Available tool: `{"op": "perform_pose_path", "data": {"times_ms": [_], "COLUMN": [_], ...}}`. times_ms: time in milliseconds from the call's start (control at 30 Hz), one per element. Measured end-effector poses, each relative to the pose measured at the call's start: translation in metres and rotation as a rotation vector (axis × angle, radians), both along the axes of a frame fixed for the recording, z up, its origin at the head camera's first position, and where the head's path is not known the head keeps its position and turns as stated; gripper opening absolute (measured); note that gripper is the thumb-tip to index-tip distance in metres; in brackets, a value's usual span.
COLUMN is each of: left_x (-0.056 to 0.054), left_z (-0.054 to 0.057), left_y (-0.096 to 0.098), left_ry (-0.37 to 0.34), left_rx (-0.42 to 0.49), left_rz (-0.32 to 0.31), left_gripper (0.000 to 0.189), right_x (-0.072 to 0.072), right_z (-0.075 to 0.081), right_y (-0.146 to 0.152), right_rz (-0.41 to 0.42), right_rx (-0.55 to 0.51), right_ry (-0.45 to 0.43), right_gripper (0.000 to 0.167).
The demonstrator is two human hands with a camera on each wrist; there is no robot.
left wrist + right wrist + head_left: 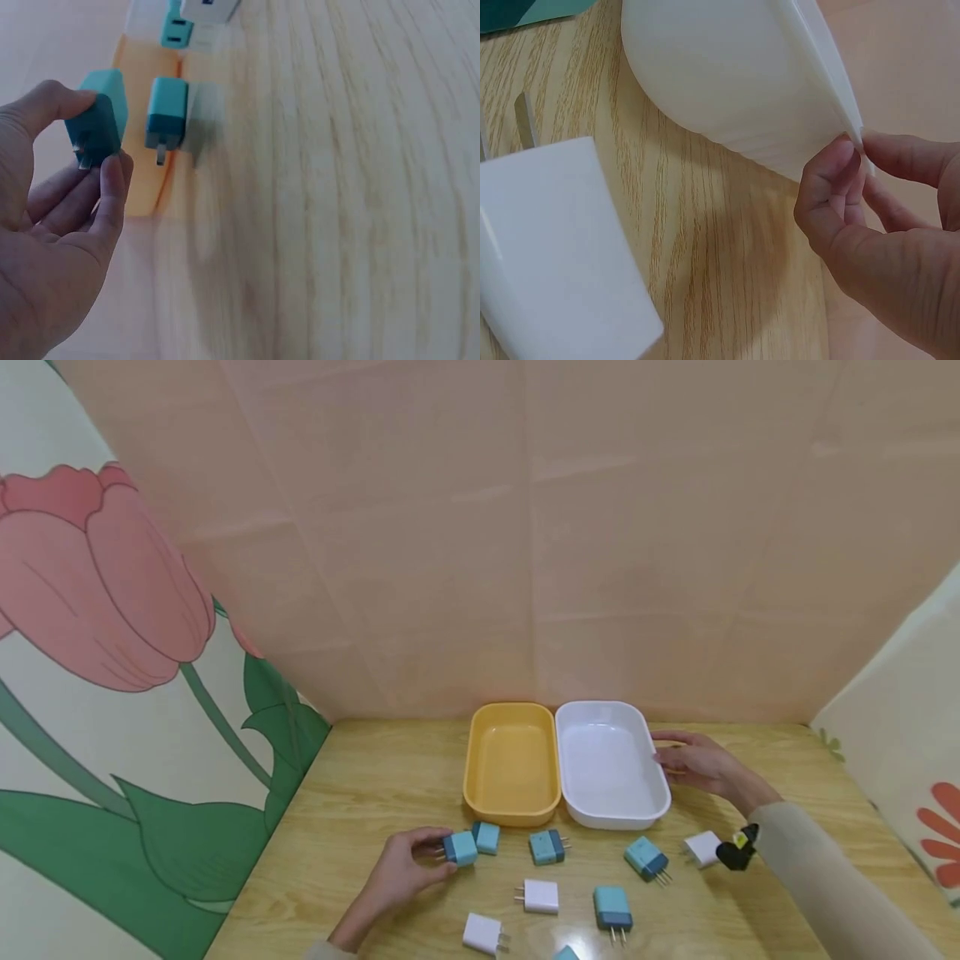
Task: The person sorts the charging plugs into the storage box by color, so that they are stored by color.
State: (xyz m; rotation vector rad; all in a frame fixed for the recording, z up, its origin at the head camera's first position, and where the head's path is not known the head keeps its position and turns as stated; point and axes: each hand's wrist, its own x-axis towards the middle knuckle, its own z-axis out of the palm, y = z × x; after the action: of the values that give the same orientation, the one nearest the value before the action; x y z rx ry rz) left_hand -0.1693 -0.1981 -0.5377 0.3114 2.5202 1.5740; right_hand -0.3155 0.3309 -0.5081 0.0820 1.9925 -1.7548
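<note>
Between thumb and fingers my left hand (405,870) pinches a two-tone blue charger plug (101,120), its metal prongs facing back toward the palm. Just beyond it on the table lies another blue charger plug (167,112), close to the front of the yellow tray (512,817). My right hand (693,763) grips the right rim of the white tray (613,818), thumb and fingers pinching the edge in the right wrist view. Both trays stand side by side. Near my right wrist rests a white charger plug (559,247).
In front of the trays several more chargers are scattered, among them blue ones (546,847) (647,857) (612,907) and white ones (540,896) (482,933). A pink cloth backdrop (525,568) rises behind the wooden table (360,793). Flower-printed panels border both sides.
</note>
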Motion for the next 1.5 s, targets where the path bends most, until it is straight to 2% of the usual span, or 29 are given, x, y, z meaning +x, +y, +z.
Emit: {"op": "perform_pose_path", "data": {"times_ms": [133, 367, 600, 867, 1367, 1500], "left_x": [-0.001, -0.002, -0.005, -0.007, -0.011, -0.013], "left_z": [0.004, 0.015, 0.024, 0.025, 0.031, 0.034], "left_y": [0.0, 0.004, 0.009, 0.017, 0.038, 0.041], "left_ry": [-0.011, -0.008, -0.063, 0.017, 0.029, 0.013], "left_rx": [0.024, 0.011, 0.022, 0.076, 0.063, 0.071], "left_rz": [-0.015, -0.056, -0.066, -0.094, -0.118, -0.113], "left_gripper": [0.05, 0.051, 0.053, 0.046, 0.043, 0.043], "right_x": [-0.001, -0.002, -0.003, -0.001, 0.0, -0.001], "right_z": [0.001, 0.0, 0.0, 0.001, -0.002, -0.001], "right_y": [-0.001, -0.001, 0.0, 0.0, 0.001, 0.002], "right_rz": [0.001, 0.005, 0.003, -0.001, 0.002, 0.008], "right_rx": [-0.008, -0.023, -0.016, -0.019, 0.005, 0.0], "right_ry": [-0.001, -0.005, 0.0, -0.009, -0.008, -0.002], "right_gripper": [0.073, 0.072, 0.071, 0.072, 0.07, 0.071]}}
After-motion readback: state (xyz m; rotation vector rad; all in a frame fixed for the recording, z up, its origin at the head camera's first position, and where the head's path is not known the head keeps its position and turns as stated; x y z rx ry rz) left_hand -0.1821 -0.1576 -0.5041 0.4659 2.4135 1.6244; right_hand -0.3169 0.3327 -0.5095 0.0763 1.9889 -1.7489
